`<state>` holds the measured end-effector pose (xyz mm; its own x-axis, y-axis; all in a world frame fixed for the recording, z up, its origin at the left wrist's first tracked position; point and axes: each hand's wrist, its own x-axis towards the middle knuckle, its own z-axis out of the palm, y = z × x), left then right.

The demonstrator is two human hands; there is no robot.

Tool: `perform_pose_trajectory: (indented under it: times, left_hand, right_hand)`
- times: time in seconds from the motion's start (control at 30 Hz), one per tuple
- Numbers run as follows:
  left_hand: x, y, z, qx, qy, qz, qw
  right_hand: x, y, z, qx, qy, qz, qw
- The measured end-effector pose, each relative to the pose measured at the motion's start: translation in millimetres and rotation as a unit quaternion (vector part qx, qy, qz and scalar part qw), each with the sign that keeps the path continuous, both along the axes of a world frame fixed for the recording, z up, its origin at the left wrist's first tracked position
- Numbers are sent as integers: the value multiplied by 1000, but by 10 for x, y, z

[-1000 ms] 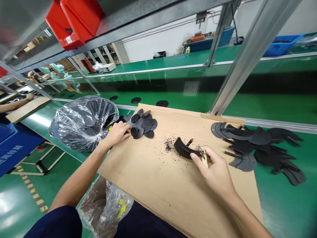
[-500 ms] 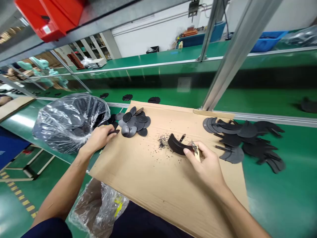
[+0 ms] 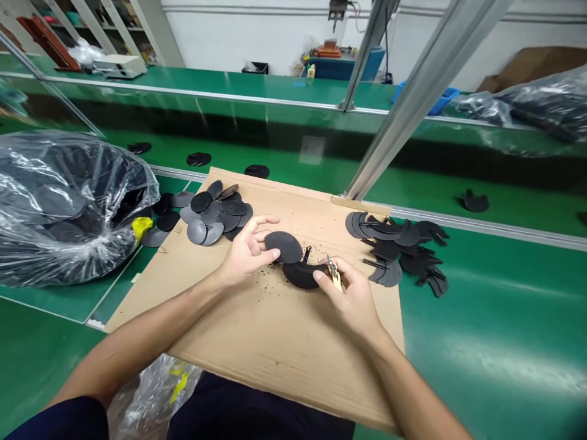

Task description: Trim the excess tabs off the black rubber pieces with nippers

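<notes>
My left hand (image 3: 245,250) pinches a round black disc (image 3: 283,246) above the cardboard sheet (image 3: 257,330). Just right of it, my right hand (image 3: 351,296) grips a small metal cutter (image 3: 333,272) together with a curved black plastic piece (image 3: 302,275). The disc and the curved piece nearly touch. Black crumbs lie on the cardboard under them. Several loose black discs (image 3: 215,214) are piled at the cardboard's far left corner. A heap of black fan-shaped parts (image 3: 397,247) lies at its right edge.
A clear plastic bag (image 3: 59,201) full of black parts sits at the left on the green bench (image 3: 495,318). A slanted metal post (image 3: 413,91) rises behind the cardboard. A few black discs lie on the conveyor beyond. Another plastic bag (image 3: 151,397) hangs near my lap.
My left hand left the disc pile by the bag and carried one disc rightward to the curved piece. The camera tilted and the view shifted left; my right hand kept its hold.
</notes>
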<state>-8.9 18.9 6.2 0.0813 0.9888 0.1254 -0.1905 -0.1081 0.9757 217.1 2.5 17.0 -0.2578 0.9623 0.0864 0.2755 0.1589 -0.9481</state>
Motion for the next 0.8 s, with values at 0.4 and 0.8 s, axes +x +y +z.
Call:
perform_pose_trajectory:
  times: [0.4,0.8]
  left_hand:
    - [61,-184,-120,2,74,10,997]
    - [77,-253,-206,95,163,11,982]
  right_hand:
    - [8,-39,-25,-42,-65,77,994]
    - [-6,-58,-18,3,-69,89,994]
